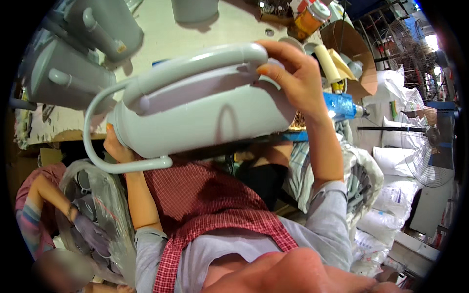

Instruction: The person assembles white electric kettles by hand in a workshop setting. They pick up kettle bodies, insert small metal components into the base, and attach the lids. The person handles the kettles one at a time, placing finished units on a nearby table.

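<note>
Two hands carry one big pale grey plastic jug body (200, 112), lying on its side and held up close under the camera, so it fills the middle of what I see. Its moulded handle (195, 66) runs along the upper side, and a thin grey wire loop (105, 146) curls off the end by my left grip.

My right hand (293, 78) is raised high, forearm coming straight up from the grey sleeve, fingers curled and closed over the handle's end, thumb pressed on the body just under it. My left hand (116, 146) sits at the opposite end, low and mostly behind the jug; I see only the heel and one fingertip against the base, so I cannot tell whether it is clasping or just propping.

Beyond the left grip, up and outward, several more grey jug bodies (73, 58) lie on a pale worktable (161, 41), cut off by the rim. Past the right grip stand an orange-capped bottle (308, 19) and a blue bottle (339, 105), partly hidden by my wrist.

Below the left grip another person's hand (90, 232) reaches into a clear plastic bag (105, 205); its contents are hard to make out.
</note>
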The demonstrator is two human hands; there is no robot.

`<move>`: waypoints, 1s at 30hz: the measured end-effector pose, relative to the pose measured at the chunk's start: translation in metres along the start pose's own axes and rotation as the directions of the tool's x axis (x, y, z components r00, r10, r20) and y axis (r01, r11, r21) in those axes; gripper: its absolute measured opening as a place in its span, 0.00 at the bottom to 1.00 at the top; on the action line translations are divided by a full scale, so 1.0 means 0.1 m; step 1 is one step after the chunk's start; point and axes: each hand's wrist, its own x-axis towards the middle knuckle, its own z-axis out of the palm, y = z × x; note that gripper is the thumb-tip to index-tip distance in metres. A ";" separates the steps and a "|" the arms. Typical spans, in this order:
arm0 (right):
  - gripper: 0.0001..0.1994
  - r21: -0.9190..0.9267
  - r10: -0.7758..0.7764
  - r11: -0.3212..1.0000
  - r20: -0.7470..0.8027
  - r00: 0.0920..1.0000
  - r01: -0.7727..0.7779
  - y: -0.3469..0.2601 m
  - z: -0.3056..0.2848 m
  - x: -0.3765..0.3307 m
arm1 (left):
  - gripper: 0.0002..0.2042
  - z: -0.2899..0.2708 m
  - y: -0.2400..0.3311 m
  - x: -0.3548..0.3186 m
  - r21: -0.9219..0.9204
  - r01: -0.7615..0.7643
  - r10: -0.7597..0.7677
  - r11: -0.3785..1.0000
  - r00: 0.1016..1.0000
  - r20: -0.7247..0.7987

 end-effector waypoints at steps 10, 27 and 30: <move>0.18 -0.028 -0.087 0.996 0.082 0.993 0.090 0.08 -0.06 -0.06 | 0.21 0.04 -0.01 0.02 -0.153 0.019 -0.020 0.988 1.000 -0.006; 0.18 -0.313 -0.156 0.934 0.071 0.985 0.170 0.01 -0.02 -0.12 | 0.23 -0.07 -0.07 0.06 -0.066 -0.005 0.006 0.998 1.000 0.011; 0.18 -0.398 -0.200 0.899 -0.004 0.980 0.182 -0.01 -0.03 -0.17 | 0.22 0.10 0.09 0.01 -0.017 0.013 -0.014 1.000 1.000 -0.026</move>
